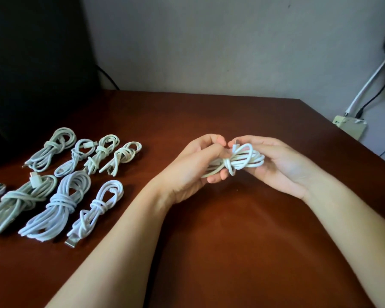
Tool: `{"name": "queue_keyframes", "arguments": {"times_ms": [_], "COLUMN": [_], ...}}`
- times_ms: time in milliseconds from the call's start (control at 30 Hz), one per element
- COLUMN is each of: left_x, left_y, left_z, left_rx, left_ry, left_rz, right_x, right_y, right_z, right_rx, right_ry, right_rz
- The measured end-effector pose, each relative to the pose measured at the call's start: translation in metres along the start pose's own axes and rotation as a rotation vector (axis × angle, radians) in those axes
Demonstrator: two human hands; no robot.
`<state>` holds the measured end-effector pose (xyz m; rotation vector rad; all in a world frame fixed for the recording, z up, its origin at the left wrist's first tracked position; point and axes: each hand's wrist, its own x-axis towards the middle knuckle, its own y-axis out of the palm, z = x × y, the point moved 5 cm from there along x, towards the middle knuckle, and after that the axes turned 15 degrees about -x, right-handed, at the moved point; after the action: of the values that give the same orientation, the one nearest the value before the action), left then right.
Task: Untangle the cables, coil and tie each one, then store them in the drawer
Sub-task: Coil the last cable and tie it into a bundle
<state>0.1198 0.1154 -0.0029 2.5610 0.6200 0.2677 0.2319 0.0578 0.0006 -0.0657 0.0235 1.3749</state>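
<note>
Tied bundles (60, 181) lie at left on tabletop (242, 241). Left hand (193, 165) & right hand (280, 165), fingers closed round white cable (238, 161) held above tabletop; plug end prob. loose. Tuck it under wrap w/ coil pinched.

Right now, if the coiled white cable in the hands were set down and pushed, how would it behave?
The coiled white cable would probably slide as one bundle, since a wrap cinches its middle. Its end loops look floppy. Likely light: fingertips alone hold it.

left hand (187, 165): bare, unsleeved forearm | right hand (280, 165): bare, unsleeved forearm
</note>
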Motion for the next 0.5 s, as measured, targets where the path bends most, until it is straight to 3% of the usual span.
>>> {"name": "queue_keyframes", "arguments": {"times_ms": [267, 500], "left_x": [0.0014, 0.0016], "left_y": [-0.0016, 0.0040], "left_z": [-0.0027, -0.0021], "left_rx": [-0.024, -0.155], "left_ry": [0.068, 0.085], "left_rz": [-0.030, 0.015], "right_x": [-0.0034, 0.0019], "right_y": [0.0029, -0.0038], "right_z": [-0.0028, -0.0012], "right_rx": [0.048, 0.155], "right_ry": [0.080, 0.021], "right_rz": [0.014, -0.196]}}
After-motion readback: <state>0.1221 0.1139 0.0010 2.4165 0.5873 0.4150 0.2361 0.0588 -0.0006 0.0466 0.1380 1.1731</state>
